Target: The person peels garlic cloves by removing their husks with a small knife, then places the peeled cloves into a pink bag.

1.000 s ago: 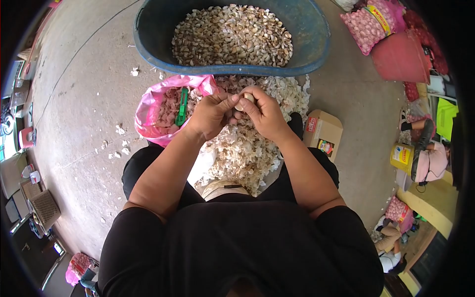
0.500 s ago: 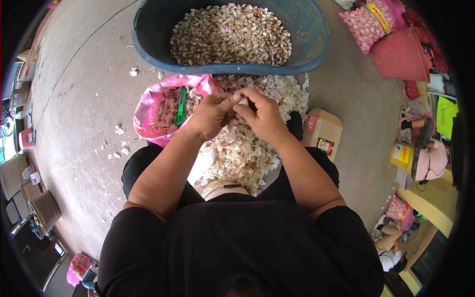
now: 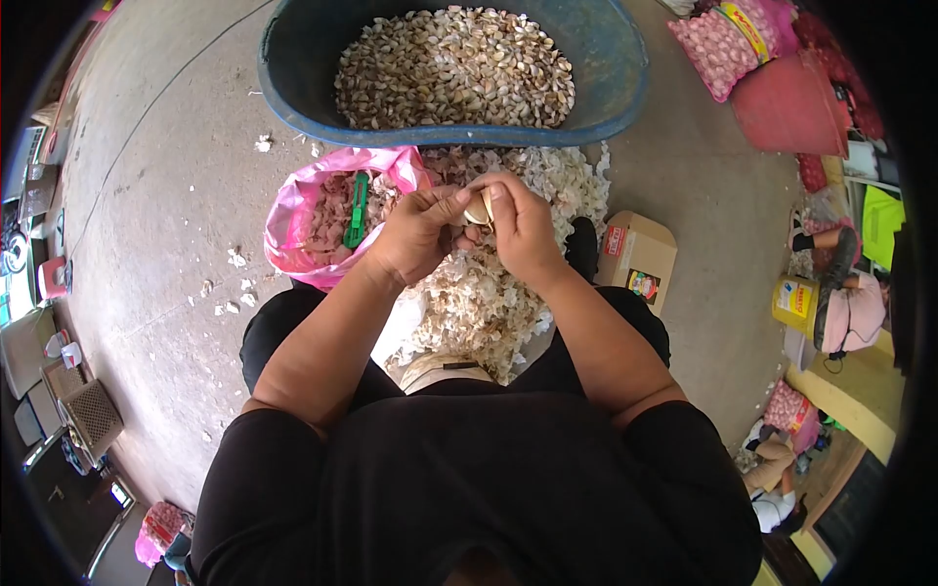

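Pale garlic cloves [image 3: 477, 208] show between my two hands, above a heap of papery garlic skins. My left hand [image 3: 418, 232] is closed, with its thumb against the garlic. My right hand [image 3: 525, 227] pinches the garlic from the other side, its thumb pointing up along a clove. Left of my hands is an open pink bag [image 3: 283, 230] with a green-handled tool [image 3: 357, 210] lying on its contents. Beyond my hands stands a large blue tub [image 3: 616, 73] holding many loose garlic cloves [image 3: 454, 68].
Garlic skins [image 3: 469, 308] cover the floor between my legs. A cardboard box [image 3: 650, 244] stands by my right foot. At the far right are a pink net sack of garlic [image 3: 703, 54], a red tub [image 3: 791, 107], a yellow bucket [image 3: 793, 305] and other people seated.
My right hand has turned and its thumb has shifted upward, so more of the pale cloves shows between my hands. Both hands stay in nearly the same place.
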{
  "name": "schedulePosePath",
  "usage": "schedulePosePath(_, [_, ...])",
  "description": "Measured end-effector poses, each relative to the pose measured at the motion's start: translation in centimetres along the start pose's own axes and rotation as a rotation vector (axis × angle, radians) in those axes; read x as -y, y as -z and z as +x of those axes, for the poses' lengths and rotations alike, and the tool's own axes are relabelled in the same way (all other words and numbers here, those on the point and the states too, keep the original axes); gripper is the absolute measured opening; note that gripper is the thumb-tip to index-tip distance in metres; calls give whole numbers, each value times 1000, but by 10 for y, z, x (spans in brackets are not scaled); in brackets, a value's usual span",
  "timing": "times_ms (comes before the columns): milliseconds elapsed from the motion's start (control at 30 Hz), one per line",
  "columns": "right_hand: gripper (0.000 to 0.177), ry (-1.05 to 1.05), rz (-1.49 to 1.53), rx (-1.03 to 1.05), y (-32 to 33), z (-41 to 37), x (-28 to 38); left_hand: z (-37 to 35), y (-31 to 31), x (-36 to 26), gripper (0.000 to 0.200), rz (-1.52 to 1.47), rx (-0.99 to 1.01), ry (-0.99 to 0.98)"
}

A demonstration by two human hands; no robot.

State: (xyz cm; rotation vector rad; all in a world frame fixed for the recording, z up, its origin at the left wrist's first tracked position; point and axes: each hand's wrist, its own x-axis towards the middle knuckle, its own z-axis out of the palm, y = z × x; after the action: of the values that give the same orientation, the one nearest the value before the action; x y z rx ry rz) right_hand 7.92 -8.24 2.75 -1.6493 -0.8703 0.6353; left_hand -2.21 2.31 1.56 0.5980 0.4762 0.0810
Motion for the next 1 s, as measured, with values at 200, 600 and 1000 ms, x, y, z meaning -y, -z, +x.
schedulePosePath(200, [23, -436, 624, 53, 9, 6, -11, -1, 3, -12, 18, -24, 3, 104])
schedulePosePath(600, [31, -787, 1298, 69, -14, -9, -35, -9, -19, 26, 33, 1353, -161, -965])
schedulePosePath(1000, [46, -260, -189, -334, -10, 167, 16, -56, 102, 16, 61, 1928, -678, -128])
